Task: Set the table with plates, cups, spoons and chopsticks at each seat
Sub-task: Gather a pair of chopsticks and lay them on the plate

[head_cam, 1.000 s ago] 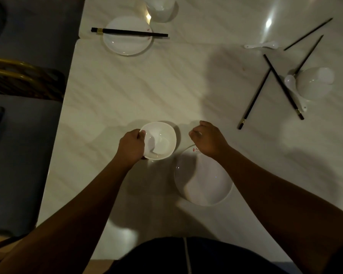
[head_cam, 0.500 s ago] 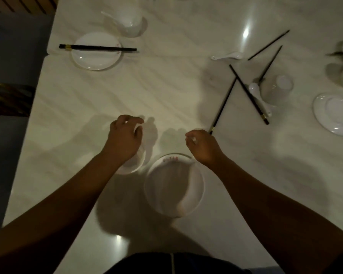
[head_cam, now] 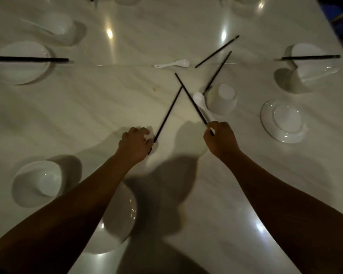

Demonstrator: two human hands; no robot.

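My left hand (head_cam: 136,144) grips the near end of one black chopstick (head_cam: 169,113) that lies slanted on the white marble table (head_cam: 107,107). My right hand (head_cam: 220,139) pinches the near end of a second black chopstick (head_cam: 188,95); the two sticks cross at their far ends. A white spoon (head_cam: 200,101) lies beside the right stick, its handle reaching my right fingers. Near me, a white cup (head_cam: 38,182) stands at the left and a white plate (head_cam: 121,224) lies partly under my left forearm.
An upturned cup (head_cam: 223,98) and an upturned plate (head_cam: 283,121) sit to the right. Two more loose chopsticks (head_cam: 217,51) and another spoon (head_cam: 172,64) lie further back. The far left plate (head_cam: 18,72) and far right plate (head_cam: 305,50) each carry chopsticks, with cups beside them.
My left hand let go of the cup and both hands moved forward from the plate. Each now holds the end of a chopstick. My view has shifted further over the table.
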